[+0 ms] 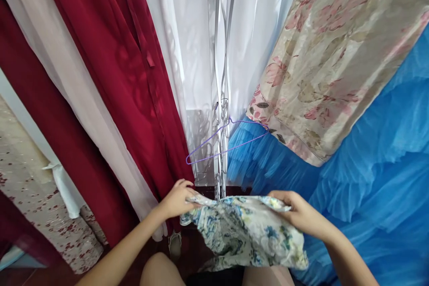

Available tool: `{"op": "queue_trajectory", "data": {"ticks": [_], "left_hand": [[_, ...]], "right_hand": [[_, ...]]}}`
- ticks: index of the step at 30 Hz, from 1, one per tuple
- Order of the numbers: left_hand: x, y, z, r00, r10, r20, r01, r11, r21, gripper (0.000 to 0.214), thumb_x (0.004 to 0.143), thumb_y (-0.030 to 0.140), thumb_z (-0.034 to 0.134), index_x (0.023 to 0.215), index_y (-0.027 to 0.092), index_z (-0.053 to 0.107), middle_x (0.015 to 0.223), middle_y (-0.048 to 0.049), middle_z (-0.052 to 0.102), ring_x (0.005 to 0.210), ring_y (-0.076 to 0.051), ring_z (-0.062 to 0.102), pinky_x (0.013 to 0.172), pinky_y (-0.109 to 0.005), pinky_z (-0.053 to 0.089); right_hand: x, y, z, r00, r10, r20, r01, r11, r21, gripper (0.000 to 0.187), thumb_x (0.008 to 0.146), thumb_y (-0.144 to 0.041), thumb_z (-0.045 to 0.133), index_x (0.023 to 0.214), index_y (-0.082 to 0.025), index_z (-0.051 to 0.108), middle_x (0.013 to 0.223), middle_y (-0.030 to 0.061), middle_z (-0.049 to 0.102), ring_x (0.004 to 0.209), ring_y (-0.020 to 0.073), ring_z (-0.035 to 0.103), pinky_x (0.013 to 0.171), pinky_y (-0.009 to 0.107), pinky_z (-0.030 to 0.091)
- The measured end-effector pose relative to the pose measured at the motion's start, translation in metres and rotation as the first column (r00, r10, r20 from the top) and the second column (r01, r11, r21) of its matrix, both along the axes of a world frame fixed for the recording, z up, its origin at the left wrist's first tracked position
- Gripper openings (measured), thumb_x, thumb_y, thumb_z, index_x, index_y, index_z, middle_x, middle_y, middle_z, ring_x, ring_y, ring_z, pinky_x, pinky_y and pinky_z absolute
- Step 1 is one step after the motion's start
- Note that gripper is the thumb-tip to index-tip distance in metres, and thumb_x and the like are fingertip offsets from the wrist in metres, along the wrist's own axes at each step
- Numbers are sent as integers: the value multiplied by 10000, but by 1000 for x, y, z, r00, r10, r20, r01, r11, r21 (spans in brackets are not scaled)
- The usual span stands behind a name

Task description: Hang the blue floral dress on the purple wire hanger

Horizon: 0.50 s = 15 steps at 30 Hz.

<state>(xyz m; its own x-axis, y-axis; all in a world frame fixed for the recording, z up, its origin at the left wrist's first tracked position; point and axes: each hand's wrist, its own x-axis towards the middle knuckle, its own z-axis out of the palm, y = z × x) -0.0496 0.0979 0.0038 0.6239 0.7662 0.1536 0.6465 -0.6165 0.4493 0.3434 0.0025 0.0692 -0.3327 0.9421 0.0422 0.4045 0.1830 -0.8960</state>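
Observation:
A white garment with a blue, green and yellow floral print [248, 232] is stretched between my two hands, just above my lap. My left hand [179, 199] pinches its upper edge at the left. At the right end of that same edge, my right hand [296, 214] grips the cloth, thumb and fingers closed on it. Bunched folds fill the middle of the garment, so its exact kind cannot be made out. Beyond it hangs a thin purple hanger [228, 145], tilted, with nothing on it.
Long red cloth [110, 53] and pale pink cloth [77, 80] hang at left. White fabric [194, 31] with silver hanging strips [221, 53] is ahead. At right, a beige floral garment [321, 76] hangs over blue ruffled tulle [378, 178]. A shoe [174, 245] stands on the dark floor.

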Motion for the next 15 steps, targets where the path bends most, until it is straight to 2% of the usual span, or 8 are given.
{"op": "queue_trajectory", "data": {"ticks": [2, 4, 6, 8, 10, 12, 13, 15], "left_hand": [[-22, 11, 17, 988, 150, -40, -147, 986, 75, 83, 809, 356, 710, 845, 316, 773, 1271, -15, 690, 1316, -344, 456, 1121, -555, 221], [-35, 17, 37, 961, 275, -39, -265, 949, 168, 133, 854, 338, 646, 844, 311, 775, 1435, 11, 571, 1349, -356, 416, 1104, -562, 247], [-38, 22, 55, 925, 379, -16, -363, 896, 255, 239, 912, 370, 564, 834, 295, 777, 1459, 4, 546, 1310, -354, 452, 1068, -555, 299], [-35, 28, 71, 887, 462, 13, -440, 837, 325, 323, 958, 390, 486, 879, 283, 780, 1416, -24, 588, 1240, -345, 510, 1034, -540, 343], [-31, 35, 82, 854, 518, 46, -497, 788, 363, 339, 975, 379, 451, 980, 268, 771, 1335, -60, 644, 1164, -330, 565, 1019, -511, 374], [-25, 42, 91, 838, 535, 105, -535, 770, 349, 342, 981, 367, 435, 1086, 257, 741, 1257, -76, 677, 1109, -302, 607, 1005, -457, 412], [-21, 46, 95, 846, 514, 143, -530, 782, 328, 346, 985, 361, 425, 1120, 255, 725, 1236, -74, 682, 1101, -284, 619, 1001, -425, 428], [-10, 52, 101, 884, 411, 225, -463, 834, 299, 353, 992, 336, 400, 1162, 245, 695, 1237, -67, 673, 1126, -252, 620, 1004, -375, 444]], "right_hand": [[9, 22, 0, 994, -111, -25, 112, 991, 76, 256, 798, -256, 625, 1034, -201, 707, 806, 33, 689, 686, 205, 569, 605, 280, 418], [11, 51, 0, 976, -210, -52, 215, 964, 155, 477, 796, -300, 644, 1265, -213, 631, 785, 28, 697, 625, 199, 565, 565, 283, 417], [6, 86, 0, 963, -264, -52, 268, 926, 267, 621, 788, -319, 662, 1389, -210, 548, 811, 37, 703, 638, 203, 578, 585, 294, 433], [-2, 120, -1, 952, -304, -39, 296, 877, 379, 674, 771, -341, 686, 1410, -192, 536, 954, 81, 718, 762, 232, 620, 685, 325, 466], [-9, 148, -4, 949, -315, -15, 290, 852, 435, 560, 776, -367, 680, 1296, -167, 629, 1001, 103, 718, 830, 249, 625, 743, 340, 464], [-15, 162, -9, 956, -294, 14, 256, 853, 454, 328, 810, -386, 637, 1026, -156, 729, 845, 76, 714, 762, 234, 607, 696, 319, 445], [-17, 164, -12, 959, -284, 26, 241, 855, 460, 269, 832, -393, 607, 884, -159, 730, 741, 52, 685, 702, 216, 583, 652, 301, 427], [-23, 161, -20, 959, -282, 0, 250, 850, 464, 312, 866, -412, 559, 711, -168, 676, 606, 12, 605, 603, 179, 516, 576, 271, 381]]}}
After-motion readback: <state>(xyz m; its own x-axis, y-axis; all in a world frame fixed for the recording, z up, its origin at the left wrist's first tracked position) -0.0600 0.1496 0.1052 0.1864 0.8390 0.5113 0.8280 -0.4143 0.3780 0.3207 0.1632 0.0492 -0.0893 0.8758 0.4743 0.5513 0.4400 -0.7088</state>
